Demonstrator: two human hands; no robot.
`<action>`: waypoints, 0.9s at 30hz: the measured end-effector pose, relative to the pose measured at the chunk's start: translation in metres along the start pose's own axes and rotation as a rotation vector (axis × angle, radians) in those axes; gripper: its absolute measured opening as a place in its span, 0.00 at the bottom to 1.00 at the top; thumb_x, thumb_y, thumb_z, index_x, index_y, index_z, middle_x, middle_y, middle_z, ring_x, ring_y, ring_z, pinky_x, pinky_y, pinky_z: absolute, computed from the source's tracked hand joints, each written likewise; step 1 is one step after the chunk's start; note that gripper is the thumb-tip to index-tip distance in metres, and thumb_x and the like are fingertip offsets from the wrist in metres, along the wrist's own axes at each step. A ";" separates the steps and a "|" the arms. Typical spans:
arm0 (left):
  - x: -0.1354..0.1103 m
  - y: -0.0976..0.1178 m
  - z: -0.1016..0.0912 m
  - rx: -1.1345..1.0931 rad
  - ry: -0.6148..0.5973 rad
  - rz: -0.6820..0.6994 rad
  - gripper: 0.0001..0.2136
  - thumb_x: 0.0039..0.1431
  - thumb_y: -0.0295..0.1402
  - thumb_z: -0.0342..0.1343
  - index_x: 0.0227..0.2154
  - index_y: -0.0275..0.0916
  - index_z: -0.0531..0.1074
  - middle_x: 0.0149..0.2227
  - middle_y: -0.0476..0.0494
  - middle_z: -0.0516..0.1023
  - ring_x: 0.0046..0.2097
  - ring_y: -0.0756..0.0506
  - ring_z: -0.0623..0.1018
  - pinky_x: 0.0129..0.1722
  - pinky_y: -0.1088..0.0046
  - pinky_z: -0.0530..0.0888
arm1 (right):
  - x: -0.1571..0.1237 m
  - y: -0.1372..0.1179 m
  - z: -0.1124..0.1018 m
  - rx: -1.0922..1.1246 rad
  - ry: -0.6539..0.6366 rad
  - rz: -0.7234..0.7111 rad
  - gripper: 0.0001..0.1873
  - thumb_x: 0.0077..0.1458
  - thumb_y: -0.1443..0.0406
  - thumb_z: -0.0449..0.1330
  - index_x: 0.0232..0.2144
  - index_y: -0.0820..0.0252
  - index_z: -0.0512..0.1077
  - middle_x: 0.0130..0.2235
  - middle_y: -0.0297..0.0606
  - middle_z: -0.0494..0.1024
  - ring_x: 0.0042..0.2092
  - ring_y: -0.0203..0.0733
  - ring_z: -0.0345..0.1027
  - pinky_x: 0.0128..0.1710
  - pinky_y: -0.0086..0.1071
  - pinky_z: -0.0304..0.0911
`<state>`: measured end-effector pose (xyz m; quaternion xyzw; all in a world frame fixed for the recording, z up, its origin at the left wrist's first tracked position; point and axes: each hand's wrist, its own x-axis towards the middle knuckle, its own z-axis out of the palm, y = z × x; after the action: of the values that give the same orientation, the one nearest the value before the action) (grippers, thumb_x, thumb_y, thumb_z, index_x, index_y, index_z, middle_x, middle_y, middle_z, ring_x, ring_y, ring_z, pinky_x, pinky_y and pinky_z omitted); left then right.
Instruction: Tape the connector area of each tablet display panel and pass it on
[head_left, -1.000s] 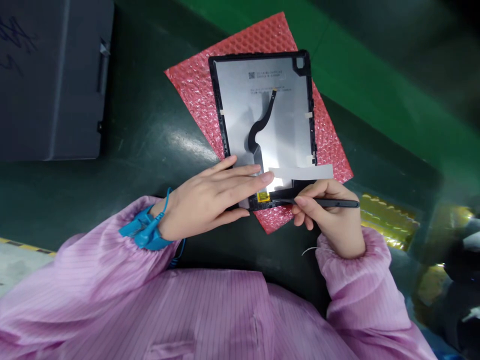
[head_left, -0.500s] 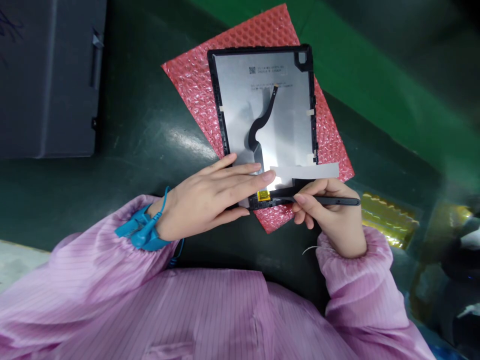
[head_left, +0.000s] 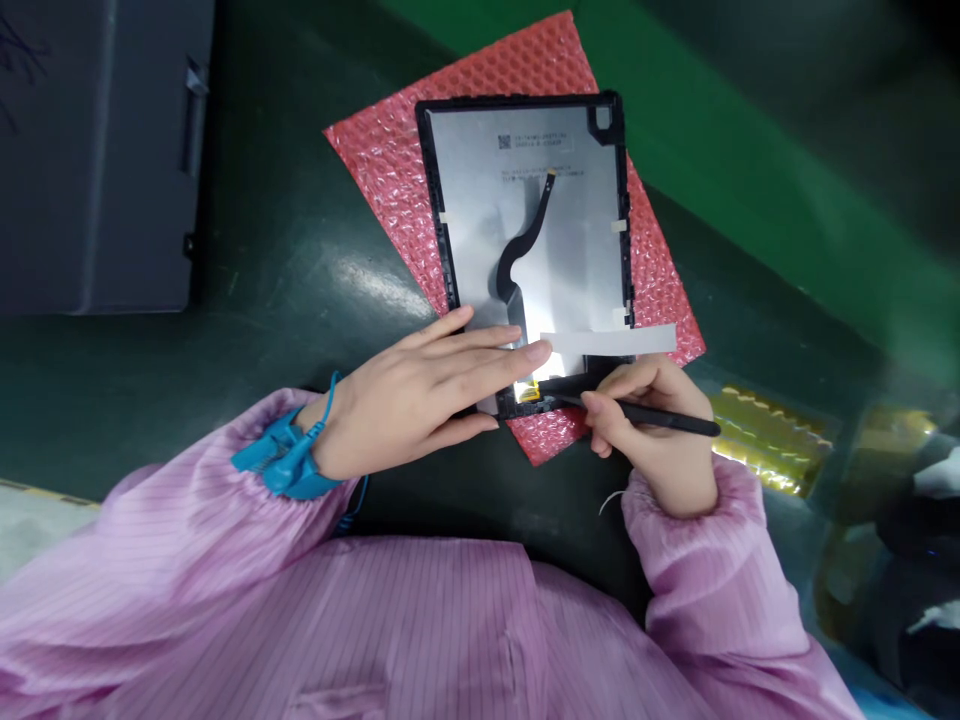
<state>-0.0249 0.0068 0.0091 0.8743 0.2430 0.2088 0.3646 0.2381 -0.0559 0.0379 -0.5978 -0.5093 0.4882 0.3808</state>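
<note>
A tablet screen panel in a black frame lies back side up, with a silver backing. A black ribbon cable curves up over that backing. My left hand rests flat across the lower left of the panel, fingers stretched out, the index fingertip at the left end of a white strip. Between the thumb and fingers of my right hand is a pair of black tweezers. Their tips point at a small piece of yellow tape near the panel's bottom edge; whether they touch it I cannot tell.
Red bubble wrap lies under the panel on the dark green table. A dark grey case stands at the upper left. To the right of my right hand is a sheet of yellow tape pieces. A blue wrist strap circles my left wrist.
My right hand has shifted slightly left, and the rear end of the tweezers has swung down. The yellow tape now shines brightly and looks tilted. My left hand stays in place.
</note>
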 end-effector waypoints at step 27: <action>0.001 -0.006 -0.001 0.369 0.201 -0.132 0.20 0.71 0.35 0.52 0.63 0.43 0.72 0.65 0.43 0.75 0.68 0.27 0.65 0.69 0.27 0.51 | 0.064 -0.050 0.020 0.032 0.018 -0.160 0.26 0.48 0.60 0.78 0.32 0.52 0.61 0.30 0.27 0.80 0.33 0.39 0.79 0.34 0.33 0.74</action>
<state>-0.0262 0.0122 0.0059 0.8832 0.3689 0.2228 0.1850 0.2076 0.0154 0.0685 -0.5535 -0.5440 0.4587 0.4328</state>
